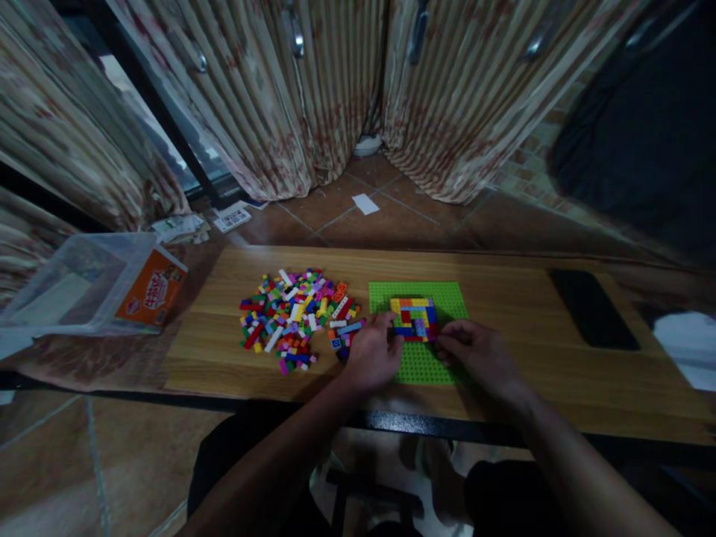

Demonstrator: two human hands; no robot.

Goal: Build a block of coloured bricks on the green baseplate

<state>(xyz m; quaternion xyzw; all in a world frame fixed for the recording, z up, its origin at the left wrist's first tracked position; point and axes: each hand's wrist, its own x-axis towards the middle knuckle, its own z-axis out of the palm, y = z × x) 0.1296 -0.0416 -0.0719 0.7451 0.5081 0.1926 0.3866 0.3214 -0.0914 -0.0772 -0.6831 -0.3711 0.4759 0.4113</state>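
Observation:
A square structure of toy building bricks [417, 313] in yellow, red, blue and orange sits on a green studded baseplate [428, 365]. It has an opening in its middle with a few bricks inside. My left hand [374, 354] grips the structure's left side, index finger and thumb against its edge. At the lower right corner is my right hand [475, 350], its thumb and fingers pinched together by a dark red part. Whatever may be between those fingertips is hidden. Left of the baseplate lies a wide pile of loose bricks [294, 313] in mixed colours.
A black phone-like slab [594, 309] lies on the right of the wooden table [520, 298]. A clear plastic bin [83, 283] with an orange label stands off its left end. Patterned curtains [268, 97] hang beyond, and a white paper [365, 203] lies on the tiled floor.

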